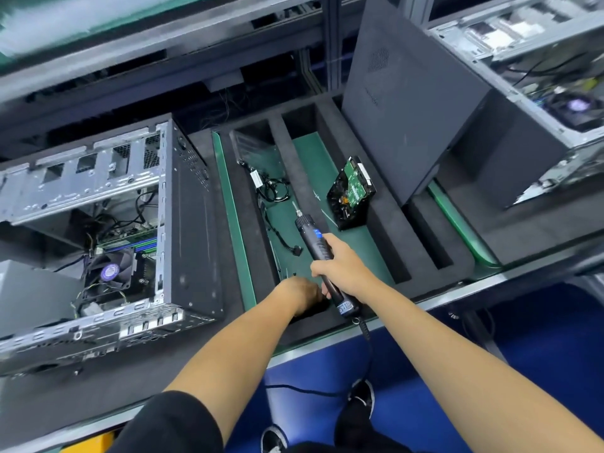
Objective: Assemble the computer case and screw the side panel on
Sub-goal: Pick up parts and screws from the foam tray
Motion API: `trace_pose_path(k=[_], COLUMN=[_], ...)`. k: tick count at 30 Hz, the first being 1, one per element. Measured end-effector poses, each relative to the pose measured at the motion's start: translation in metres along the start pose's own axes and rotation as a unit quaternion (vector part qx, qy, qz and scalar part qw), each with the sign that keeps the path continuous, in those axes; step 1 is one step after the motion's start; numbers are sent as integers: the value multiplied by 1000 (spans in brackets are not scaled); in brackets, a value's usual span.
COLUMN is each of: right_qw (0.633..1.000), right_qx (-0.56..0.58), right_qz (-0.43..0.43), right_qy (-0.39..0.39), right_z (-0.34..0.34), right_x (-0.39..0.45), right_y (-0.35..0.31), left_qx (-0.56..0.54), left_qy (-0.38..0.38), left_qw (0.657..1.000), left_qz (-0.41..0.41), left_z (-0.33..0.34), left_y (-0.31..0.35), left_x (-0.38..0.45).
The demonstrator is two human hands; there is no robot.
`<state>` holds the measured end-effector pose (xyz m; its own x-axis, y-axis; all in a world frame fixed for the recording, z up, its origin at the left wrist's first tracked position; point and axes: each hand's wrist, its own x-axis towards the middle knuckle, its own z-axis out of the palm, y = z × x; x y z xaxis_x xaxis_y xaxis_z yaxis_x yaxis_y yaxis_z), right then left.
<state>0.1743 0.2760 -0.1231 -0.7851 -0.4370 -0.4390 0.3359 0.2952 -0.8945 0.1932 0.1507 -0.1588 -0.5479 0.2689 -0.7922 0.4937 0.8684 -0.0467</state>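
While reaching into the near pocket of the black foam tray [376, 223], left hand [302, 294] turned palm-down with fingertips sunk out of sight, so cannot tell whether pinching a screw or merely feeling for one. Right hand [341, 271] wrapped firmly round a corded electric screwdriver [318, 253], bit aimed away toward the hard drive [351, 192] lying in the middle slot. Open computer case [108, 230] lying on its side to the left, fan and cabling exposed, no panel fitted. Dark side panel [402, 103] propped upright at the tray's far right, well apart from the case. Judged as the fetching-tools-and-screws step, early in the task. Next move likely calls for bringing the panel across, seating it squarely on the case, then holding a screw steady under the bit.
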Motion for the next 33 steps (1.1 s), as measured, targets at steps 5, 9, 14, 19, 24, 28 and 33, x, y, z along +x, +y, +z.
trace_pose_path(k=[5,9,14,19,24,28,33], right_qw=[1000,1000,1000,1000,1000,1000,1000], right_qx=[9,13,28,23,25,21,18], right_qz=[1,-2,10,16,3,1,2], right_qy=[-4,3,-1,6,10,8,5], right_z=[0,2,3,4,5,4,2], right_x=[2,3,6,7,5,6,9], right_y=[0,1,1,1,-3,-2,0], left_qx=[35,-4,-39,39,83,78,76], left_qy=[-6,29,59,2,8,3,-2], left_qw=[999,999,998,999,992,993,993], left_qz=[28,17,1,35,90,94,90], left_z=[2,5,4,8,7,4,3], left_y=[-2,-5,-7,-3,1,-1,-2], left_x=[-4,-6,-8,-3,1,-1,-1])
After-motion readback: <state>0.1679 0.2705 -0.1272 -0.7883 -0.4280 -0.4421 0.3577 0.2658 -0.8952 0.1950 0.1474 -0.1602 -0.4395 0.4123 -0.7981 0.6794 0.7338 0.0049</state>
